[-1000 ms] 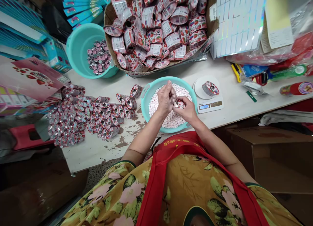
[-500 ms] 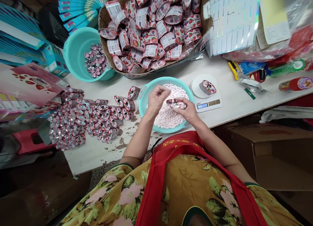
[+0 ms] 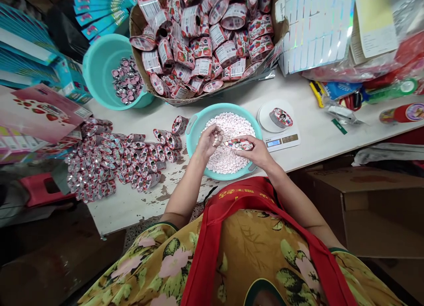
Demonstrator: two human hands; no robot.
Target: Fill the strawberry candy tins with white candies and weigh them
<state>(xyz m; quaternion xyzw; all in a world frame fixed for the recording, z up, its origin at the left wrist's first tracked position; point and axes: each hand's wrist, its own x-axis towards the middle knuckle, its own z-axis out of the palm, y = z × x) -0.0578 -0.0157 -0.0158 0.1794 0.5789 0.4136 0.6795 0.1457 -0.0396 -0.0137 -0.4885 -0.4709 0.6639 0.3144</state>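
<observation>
My left hand [image 3: 209, 141] is turned palm up with its fingers curled round a few pale candies [image 3: 217, 141], above the left part of a turquoise basin [image 3: 195, 120]. Small whitish-pink candies [image 3: 228, 162] fill much of that basin. Over its right side, my right hand [image 3: 256, 151] grips a small oval tin [image 3: 241, 145] with a red strawberry print, its top facing up and tilted toward my left hand. Another such tin [image 3: 281, 117] lies on the round plate of a white kitchen scale [image 3: 288, 138], whose display is lit.
A cardboard box [image 3: 185, 102] heaped with printed tins stands behind the basin. Left of it is a turquoise bucket [image 3: 99, 87] with small metal caps. Many filled-looking tins [image 3: 112, 160] crowd the table's left. A yellow cutter [image 3: 317, 94] and a jar [image 3: 402, 114] lie at right.
My left hand has turned from a pinch above the tin to palm up, lower and slightly left, showing candies in it. My right hand has moved slightly right with the tin.
</observation>
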